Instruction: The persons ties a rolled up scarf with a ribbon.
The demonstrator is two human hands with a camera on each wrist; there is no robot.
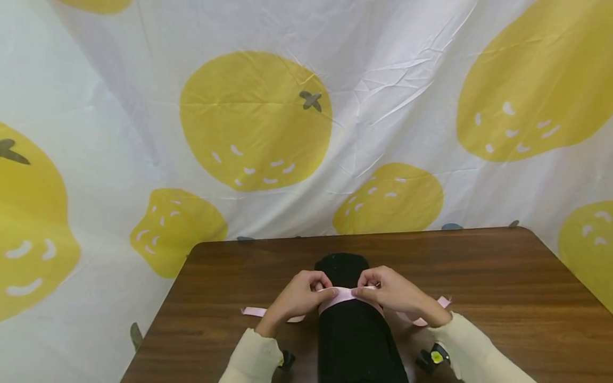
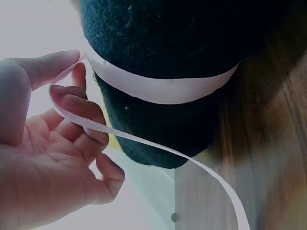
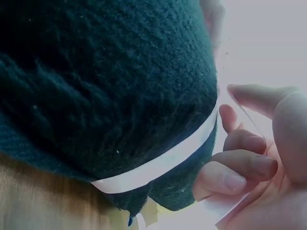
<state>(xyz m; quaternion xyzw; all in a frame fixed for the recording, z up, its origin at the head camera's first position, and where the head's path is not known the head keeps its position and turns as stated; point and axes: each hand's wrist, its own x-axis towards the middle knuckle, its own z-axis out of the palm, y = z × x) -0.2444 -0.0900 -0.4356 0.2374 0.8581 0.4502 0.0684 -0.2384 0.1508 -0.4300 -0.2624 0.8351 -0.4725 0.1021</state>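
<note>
A dark fuzzy roll [image 1: 359,343] lies on a brown wood-grained desk [image 1: 503,287] with rounded far corners, a pink ribbon [image 2: 163,90] running around it and trailing to both sides. On top, the left hand [image 1: 303,294] and right hand [image 1: 396,291] each pinch the ribbon. Behind the desk hangs a creased white cloth [image 1: 383,32] printed with yellow fruit.
</note>
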